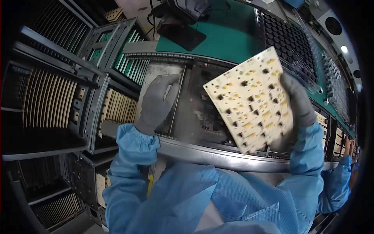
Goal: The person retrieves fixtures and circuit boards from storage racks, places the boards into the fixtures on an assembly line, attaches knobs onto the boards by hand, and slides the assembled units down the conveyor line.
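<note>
My right hand (299, 99), in a grey glove, grips the right edge of a cream-coloured circuit board (253, 103). The board is tilted above the conveyor line and dotted with small dark and yellow parts; motion blurs it slightly. To its left, my gloved left hand (156, 102) hovers by the conveyor rail, fingers loosely bent with a gap between thumb and forefinger and nothing visible in them. Beneath the board lies a dark fixture plate (204, 121) on the conveyor (187, 57), partly hidden by the board.
Slotted racks at left hold cream boards (50, 99) and more boards (119, 107). On the green mat (222, 33) lies a dark flat panel (182, 36). A tray of round black parts (288, 41) stands at upper right. A metal rail (218, 156) runs before me; a co-worker's hand (348, 146) works at far right.
</note>
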The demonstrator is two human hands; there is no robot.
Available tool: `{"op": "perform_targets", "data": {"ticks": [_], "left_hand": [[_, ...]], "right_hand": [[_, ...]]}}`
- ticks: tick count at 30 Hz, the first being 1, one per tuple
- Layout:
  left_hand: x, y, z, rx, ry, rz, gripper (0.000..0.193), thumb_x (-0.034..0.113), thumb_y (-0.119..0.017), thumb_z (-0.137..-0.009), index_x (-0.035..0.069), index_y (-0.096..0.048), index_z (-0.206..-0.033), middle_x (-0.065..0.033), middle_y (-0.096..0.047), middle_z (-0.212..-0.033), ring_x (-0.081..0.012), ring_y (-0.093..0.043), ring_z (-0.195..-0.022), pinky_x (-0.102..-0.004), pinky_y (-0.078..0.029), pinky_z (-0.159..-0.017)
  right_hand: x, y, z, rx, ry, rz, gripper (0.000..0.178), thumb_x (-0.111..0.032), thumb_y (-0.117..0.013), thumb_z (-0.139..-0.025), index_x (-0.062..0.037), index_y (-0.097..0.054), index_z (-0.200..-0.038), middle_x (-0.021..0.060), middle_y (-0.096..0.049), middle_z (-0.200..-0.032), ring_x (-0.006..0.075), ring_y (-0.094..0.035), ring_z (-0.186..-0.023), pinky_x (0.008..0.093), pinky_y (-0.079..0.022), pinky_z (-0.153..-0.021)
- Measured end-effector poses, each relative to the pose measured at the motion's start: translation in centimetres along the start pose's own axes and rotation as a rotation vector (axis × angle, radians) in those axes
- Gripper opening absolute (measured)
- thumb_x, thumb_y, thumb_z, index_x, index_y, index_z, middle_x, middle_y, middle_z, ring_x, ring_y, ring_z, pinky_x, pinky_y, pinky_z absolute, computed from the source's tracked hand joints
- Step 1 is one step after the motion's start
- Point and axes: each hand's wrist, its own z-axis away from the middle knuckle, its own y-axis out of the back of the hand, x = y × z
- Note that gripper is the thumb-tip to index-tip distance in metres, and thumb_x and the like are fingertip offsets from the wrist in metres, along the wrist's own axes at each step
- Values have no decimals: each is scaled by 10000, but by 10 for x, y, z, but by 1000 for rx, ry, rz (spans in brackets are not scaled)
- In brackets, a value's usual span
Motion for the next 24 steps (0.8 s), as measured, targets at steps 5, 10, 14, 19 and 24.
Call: {"op": "perform_targets", "data": {"ticks": [5,10,14,19,24], "left_hand": [[2,-8,1,-108,31,68,277,131,-635,-911,5,-657,-1157,-162,-664,-960,-313,-647,-908,-380,-509,-822],[0,-6,10,1,-83,34,308,147,-660,-897,19,-651,-1176,-167,-664,-970,-331,-638,-938,-411,-493,-867],[68,21,8,-317,-276,-208,512,180,-657,-898,19,-515,-1364,-167,-592,-1273,-347,-559,-1209,-487,-370,-1098],[71,5,23,-502,-327,-228,604,285,-703,-853,41,-515,-1373,-150,-523,-1380,-356,-484,-1297,-555,-302,-1136],[54,1,32,-443,-466,-213,608,334,-698,-840,42,-537,-1350,-131,-549,-1353,-355,-492,-1291,-571,-313,-1130]], "right_hand": [[-37,15,-45,-53,-141,177,553,-443,-580,-991,38,-600,-1263,62,-698,-1124,100,-623,-1011,271,-495,-904],[-21,-9,-83,-335,-74,696,526,-501,-584,-981,-11,-685,-1145,-70,-640,-873,23,-513,-747,200,-433,-656],[-2,-54,-74,-37,65,1027,429,-451,-614,-958,-45,-664,-1089,23,-586,-748,129,-557,-700,289,-451,-639],[19,-49,-39,1,553,1538,451,-422,-647,-903,-59,-645,-1171,169,-621,-1136,370,-607,-983,442,-481,-858],[41,-39,19,-26,504,1521,685,-547,-638,-873,-61,-558,-1349,210,-488,-1402,381,-468,-1298,492,-356,-1084]]}}
